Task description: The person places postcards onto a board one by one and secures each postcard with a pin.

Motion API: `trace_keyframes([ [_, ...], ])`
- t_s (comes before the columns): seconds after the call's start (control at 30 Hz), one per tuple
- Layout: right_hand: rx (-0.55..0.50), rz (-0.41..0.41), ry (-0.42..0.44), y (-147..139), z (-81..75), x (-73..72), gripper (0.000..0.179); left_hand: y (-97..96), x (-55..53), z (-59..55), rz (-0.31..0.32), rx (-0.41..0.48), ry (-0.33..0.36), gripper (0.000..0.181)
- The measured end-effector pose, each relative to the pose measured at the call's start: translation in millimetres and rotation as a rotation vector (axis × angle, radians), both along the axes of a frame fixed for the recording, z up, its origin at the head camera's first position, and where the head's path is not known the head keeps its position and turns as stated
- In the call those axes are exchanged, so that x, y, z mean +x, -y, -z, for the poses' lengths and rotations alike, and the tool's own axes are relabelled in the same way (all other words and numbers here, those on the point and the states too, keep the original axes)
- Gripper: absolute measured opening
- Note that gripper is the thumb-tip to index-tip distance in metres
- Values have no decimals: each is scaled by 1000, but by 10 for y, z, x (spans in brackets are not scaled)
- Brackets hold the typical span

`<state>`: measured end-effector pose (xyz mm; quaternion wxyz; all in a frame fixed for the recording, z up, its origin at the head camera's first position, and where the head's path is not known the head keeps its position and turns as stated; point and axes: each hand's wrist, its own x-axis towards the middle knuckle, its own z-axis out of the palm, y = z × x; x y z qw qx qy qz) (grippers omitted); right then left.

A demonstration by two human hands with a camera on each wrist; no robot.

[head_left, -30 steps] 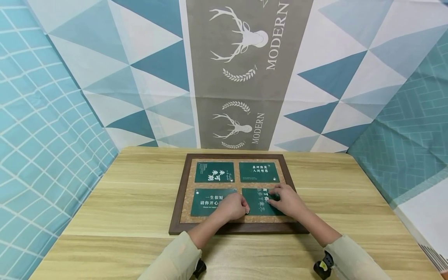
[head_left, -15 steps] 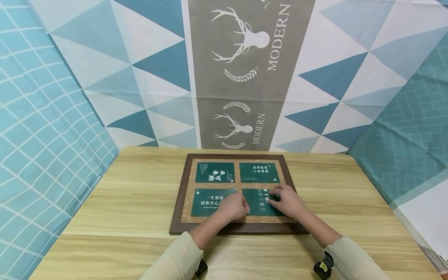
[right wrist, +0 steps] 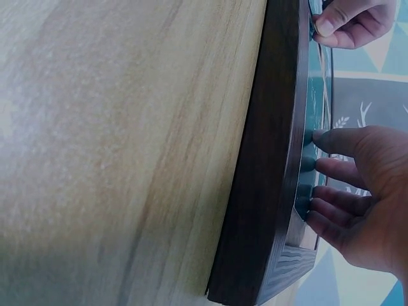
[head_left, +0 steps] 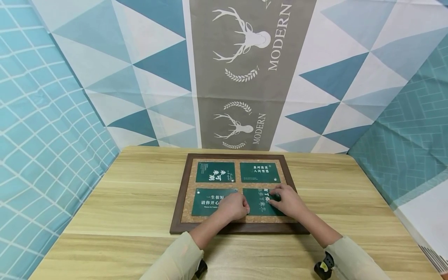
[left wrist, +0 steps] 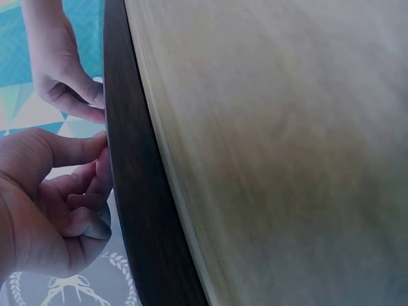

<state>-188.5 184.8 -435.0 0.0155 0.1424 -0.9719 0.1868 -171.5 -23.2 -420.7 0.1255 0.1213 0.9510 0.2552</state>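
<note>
A dark-framed cork board (head_left: 218,185) lies on the table, bearing green cards with white lettering. My left hand (head_left: 233,206) is at the lower left corner of the lower right card (head_left: 257,202), thumb and forefinger pinched together. A small pale push pin (head_left: 247,211) shows at those fingertips, mostly hidden by them. My right hand (head_left: 289,200) rests its spread fingertips on the same card's right part; the right wrist view shows these fingers (right wrist: 335,169) touching the green surface. The lower left card (head_left: 206,202) is partly covered by my left hand.
Two more cards, an upper left card (head_left: 206,169) and an upper right card (head_left: 259,177), have clear pins at corners. The wooden table (head_left: 140,202) surrounds the board. Behind it hangs a patterned cloth (head_left: 241,89), with blue cloth (head_left: 45,116) at the left.
Both hands keep their places on the lower right card. The head view has shifted very slightly; nothing else visibly differs.
</note>
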Motion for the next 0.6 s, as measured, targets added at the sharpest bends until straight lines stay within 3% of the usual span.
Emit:
trace_keyframes([
  [0.6, -6, -15, 1, -6, 6, 5, 28, 35, 32, -2, 19, 114, 23, 10],
])
